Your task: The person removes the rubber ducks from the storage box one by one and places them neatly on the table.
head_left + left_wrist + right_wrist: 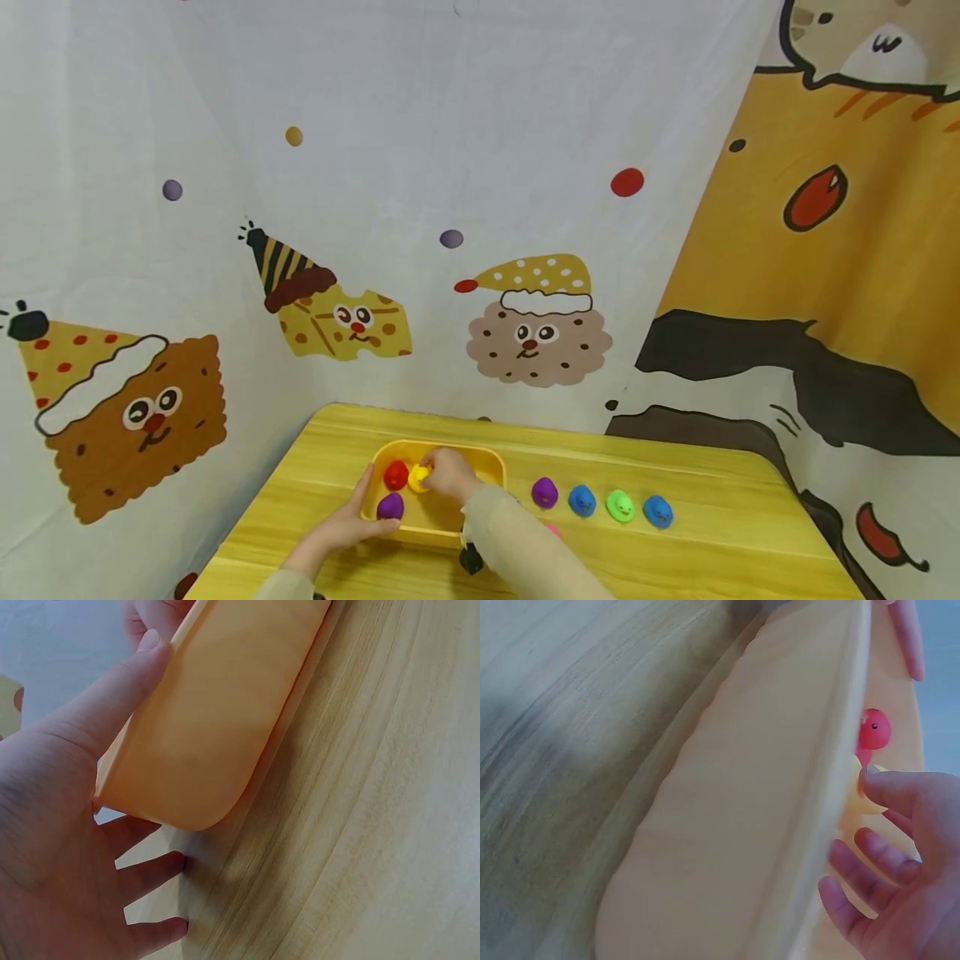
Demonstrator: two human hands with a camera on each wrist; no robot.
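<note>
A yellow plastic bin (431,536) stands on the table. My left hand (343,525) holds its near left corner, thumb along the near rim and fingers around the left end; in the left wrist view the lower fingers are spread apart. Inside the bin, my right hand (450,473) pinches a small yellow rubber duck (417,479) between thumb and fingers. Beside it sits a red duck (395,475), its head also visible in the right wrist view. A purple duck (390,507) lies in the near left corner. My right hand and forearm hide part of the bin's right end.
Right of the bin, a row holds a purple duck (545,492), a blue duck (582,501), a green duck (620,506) and another blue duck (658,511). A pink thing (553,529) is mostly hidden behind my right sleeve. Printed cloth (525,167) hangs behind the wooden table (720,533).
</note>
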